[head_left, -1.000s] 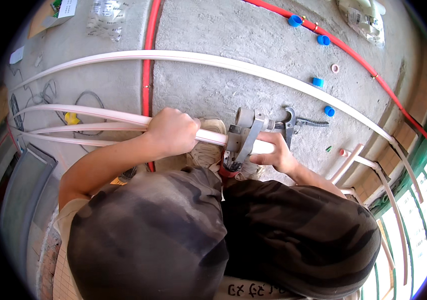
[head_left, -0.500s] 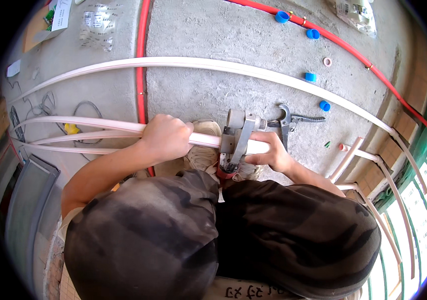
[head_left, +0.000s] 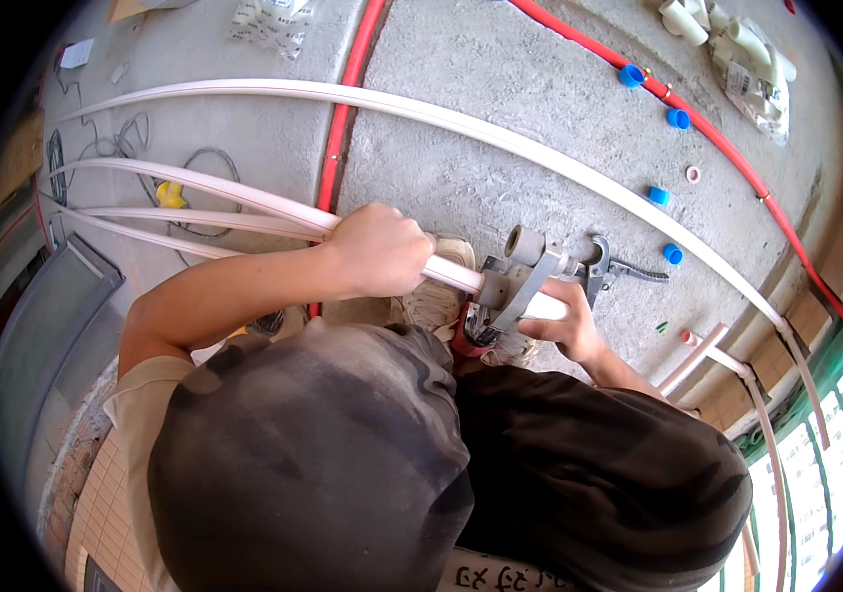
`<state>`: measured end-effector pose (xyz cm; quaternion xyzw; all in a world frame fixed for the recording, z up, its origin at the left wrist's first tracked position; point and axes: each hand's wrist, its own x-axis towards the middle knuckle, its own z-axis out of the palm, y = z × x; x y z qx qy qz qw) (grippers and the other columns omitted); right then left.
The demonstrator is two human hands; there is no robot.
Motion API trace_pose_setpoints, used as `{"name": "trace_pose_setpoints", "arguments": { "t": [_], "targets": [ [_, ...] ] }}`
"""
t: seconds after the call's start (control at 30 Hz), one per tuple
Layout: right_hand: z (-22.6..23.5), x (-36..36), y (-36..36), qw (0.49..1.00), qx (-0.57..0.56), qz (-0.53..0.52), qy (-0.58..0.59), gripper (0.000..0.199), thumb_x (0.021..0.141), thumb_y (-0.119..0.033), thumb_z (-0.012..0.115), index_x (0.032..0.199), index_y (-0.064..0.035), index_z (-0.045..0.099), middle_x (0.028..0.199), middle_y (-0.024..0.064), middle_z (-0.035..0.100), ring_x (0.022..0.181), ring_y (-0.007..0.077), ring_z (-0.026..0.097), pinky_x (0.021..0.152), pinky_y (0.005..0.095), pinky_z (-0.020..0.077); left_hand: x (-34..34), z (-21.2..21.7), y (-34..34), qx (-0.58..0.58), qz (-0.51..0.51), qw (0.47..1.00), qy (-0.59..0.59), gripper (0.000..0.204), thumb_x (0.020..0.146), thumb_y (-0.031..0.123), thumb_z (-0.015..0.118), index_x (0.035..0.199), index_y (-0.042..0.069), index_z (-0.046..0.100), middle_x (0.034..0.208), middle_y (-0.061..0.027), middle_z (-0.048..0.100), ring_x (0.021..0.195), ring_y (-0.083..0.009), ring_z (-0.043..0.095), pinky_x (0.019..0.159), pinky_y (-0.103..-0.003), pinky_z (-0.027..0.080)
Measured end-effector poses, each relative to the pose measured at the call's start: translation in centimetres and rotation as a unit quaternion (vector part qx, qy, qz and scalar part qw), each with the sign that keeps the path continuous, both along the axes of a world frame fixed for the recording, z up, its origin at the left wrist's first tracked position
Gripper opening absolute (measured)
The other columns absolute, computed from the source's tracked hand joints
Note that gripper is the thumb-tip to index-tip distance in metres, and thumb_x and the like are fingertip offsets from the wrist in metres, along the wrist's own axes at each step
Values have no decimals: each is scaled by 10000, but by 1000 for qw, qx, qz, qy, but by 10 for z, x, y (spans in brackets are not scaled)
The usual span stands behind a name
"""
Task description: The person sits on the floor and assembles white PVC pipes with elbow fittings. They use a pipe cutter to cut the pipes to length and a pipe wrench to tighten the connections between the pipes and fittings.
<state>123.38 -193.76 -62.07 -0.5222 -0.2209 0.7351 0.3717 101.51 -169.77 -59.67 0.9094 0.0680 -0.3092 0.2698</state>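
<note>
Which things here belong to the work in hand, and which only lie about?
In use:
white pipe, in the left hand
white end piece, in the right hand
grey-and-red tool between them

Apparently just lying about:
cutter
blue pieces
bag of white fittings

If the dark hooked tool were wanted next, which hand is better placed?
Likely the right hand: it's closer to the dark hooked tool, though it holds a white piece. The left hand grips a long white pipe farther away.
</note>
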Motion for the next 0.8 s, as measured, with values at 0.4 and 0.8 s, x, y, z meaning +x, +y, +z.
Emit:
{"name": "trace_pose_setpoints", "arguments": {
  "t": [0.4,0.8],
  "targets": [
    [-18,-7,-13,999,-1,-40,6,309,779,-142,858,1005,24,728,917,51,669,843,133,598,741,310,478,-1,0,0,0,4,1000,16,266,803,314,745,773,51,715,649,-162,694,622,-358,704,595,-469,554],
    [14,10,-11,993,13,-21,-115,421,844,-205,881,1155,24,712,962,91,725,880,139,644,810,331,540,-20,13,-15,22,139,979,-146,509,828,538,795,788,50,655,724,-128,668,717,-339,677,664,-457,500]
  ]
}}
